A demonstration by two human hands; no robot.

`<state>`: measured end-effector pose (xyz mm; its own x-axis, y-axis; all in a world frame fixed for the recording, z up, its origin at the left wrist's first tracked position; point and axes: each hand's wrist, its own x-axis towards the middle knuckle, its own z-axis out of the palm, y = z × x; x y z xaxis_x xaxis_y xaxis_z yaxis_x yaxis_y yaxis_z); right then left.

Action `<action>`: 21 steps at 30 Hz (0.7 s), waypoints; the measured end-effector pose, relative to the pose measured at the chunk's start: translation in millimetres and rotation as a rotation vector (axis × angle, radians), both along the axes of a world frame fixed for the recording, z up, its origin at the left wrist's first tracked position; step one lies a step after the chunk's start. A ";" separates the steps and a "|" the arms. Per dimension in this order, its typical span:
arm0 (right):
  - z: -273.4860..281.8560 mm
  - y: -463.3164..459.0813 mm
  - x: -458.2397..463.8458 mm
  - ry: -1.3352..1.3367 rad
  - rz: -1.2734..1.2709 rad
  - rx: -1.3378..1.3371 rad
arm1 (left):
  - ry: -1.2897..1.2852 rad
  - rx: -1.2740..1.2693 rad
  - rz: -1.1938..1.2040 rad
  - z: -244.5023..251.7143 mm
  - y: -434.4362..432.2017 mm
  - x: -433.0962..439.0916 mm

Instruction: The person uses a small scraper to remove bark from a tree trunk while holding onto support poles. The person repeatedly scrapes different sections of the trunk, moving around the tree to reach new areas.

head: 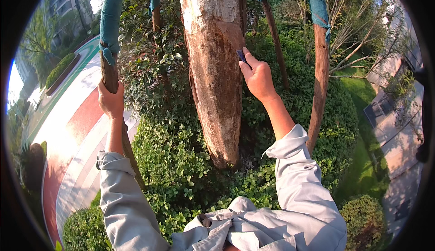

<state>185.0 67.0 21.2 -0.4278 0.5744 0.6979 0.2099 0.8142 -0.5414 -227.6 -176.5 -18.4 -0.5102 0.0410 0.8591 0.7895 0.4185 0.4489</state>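
A thick tree trunk point(217, 81) with pale, flaking patches and brown wood stands upright in front of me. My right hand point(256, 72) grips a small dark blue flat tool point(242, 56), its edge against the trunk's right side, just below a smoother brown patch point(231, 33). What kind of tool it is, I cannot tell. At the left, my left hand point(111, 98) is wrapped around a wooden support pole point(109, 71), below the teal cloth wrapping point(114, 13) on its upper part.
More support poles with teal wrapping stand around the trunk, one at the right point(319, 81). Dense green shrubs point(170, 149) surround its base. A red and white curved path point(81, 122) runs at the left. Bare thin branches point(353, 54) and paving point(397, 132) are at the right.
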 end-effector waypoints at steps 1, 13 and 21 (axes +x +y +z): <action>0.7 -0.8 0.2 -0.048 -0.053 -0.030 | -0.002 0.000 0.002 0.3 0.3 -0.5; -13.0 -0.3 -3.6 0.081 0.018 0.035 | -0.005 -0.019 0.025 -2.5 0.5 -0.9; -2.3 3.3 -13.1 0.101 -0.024 0.083 | -0.017 -0.024 0.035 0.3 0.7 0.2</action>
